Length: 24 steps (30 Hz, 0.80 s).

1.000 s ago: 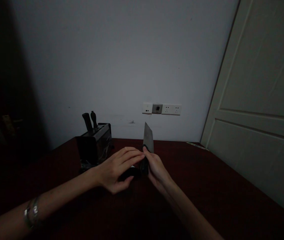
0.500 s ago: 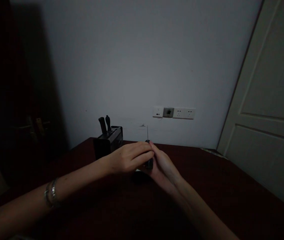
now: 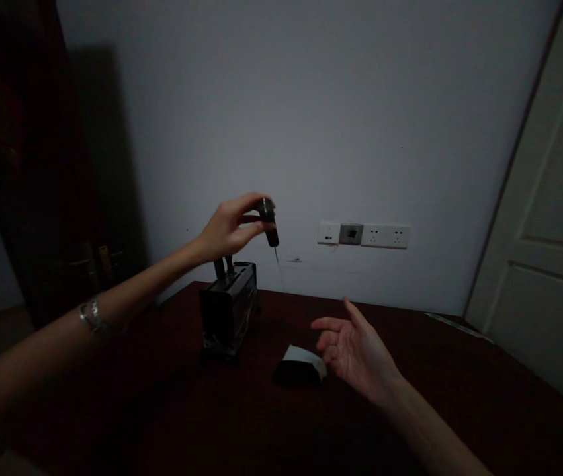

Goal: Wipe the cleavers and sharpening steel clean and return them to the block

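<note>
My left hand is raised in front of the wall, its fingers closed round the dark handle of a knife. The thin blade points down and fades against the wall. Below and to the left of it stands a black knife block with dark handles sticking up from its top, partly hidden behind my left hand. My right hand is held over the table, palm turned inward and fingers apart, with nothing in it. Just left of it lies a small pale object with a dark front; its kind is unclear.
The dark red-brown table reaches back to the grey wall. Sockets and a switch sit low on that wall. A pale panelled door stands at the right, and a dark door at the left.
My hands were together round the knife handle, blade up. Now they are apart: the left has lifted the knife up and leftward, blade down, and the right has let go and opened.
</note>
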Each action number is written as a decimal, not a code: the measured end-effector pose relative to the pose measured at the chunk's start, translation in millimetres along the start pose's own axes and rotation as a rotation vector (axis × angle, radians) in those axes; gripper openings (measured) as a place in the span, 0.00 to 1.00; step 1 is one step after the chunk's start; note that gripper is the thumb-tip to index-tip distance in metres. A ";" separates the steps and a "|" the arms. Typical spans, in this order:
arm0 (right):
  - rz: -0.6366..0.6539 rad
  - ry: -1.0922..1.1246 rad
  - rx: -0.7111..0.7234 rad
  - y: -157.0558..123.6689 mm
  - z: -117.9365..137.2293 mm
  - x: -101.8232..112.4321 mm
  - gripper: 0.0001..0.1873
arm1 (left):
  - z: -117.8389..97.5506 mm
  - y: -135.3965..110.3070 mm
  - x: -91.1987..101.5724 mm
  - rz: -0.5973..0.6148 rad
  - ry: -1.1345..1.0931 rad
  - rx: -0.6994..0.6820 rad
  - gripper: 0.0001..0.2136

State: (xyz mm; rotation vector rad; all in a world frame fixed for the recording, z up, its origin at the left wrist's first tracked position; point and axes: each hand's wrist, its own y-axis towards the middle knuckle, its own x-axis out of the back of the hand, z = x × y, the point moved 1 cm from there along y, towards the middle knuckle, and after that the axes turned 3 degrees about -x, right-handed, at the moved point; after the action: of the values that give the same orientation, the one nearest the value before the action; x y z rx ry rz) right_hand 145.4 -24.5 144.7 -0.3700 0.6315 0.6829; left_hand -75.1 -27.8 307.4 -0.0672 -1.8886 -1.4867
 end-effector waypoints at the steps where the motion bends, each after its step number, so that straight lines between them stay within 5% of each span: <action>1: -0.043 0.028 0.017 1.8 -0.2 9.9 0.37 | 8.9 9.7 8.7 -0.038 -0.020 0.036 0.12; 7: -0.269 0.030 -0.007 27.6 -13.7 74.6 0.31 | 63.8 50.3 51.5 -0.188 -0.145 0.231 0.14; 13: -0.403 0.038 0.017 52.1 -32.0 130.5 0.23 | 101.7 61.2 66.2 -0.230 -0.206 0.317 0.12; 24: -0.447 0.063 -0.089 64.6 -60.2 172.4 0.16 | 129.5 59.3 73.1 -0.174 -0.331 0.411 0.07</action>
State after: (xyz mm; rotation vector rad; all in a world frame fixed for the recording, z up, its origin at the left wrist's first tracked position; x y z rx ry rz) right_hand 180.2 72.0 -19.6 -0.5955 0.5535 0.2726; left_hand -166.7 76.2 387.4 0.0470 -2.4911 -1.2213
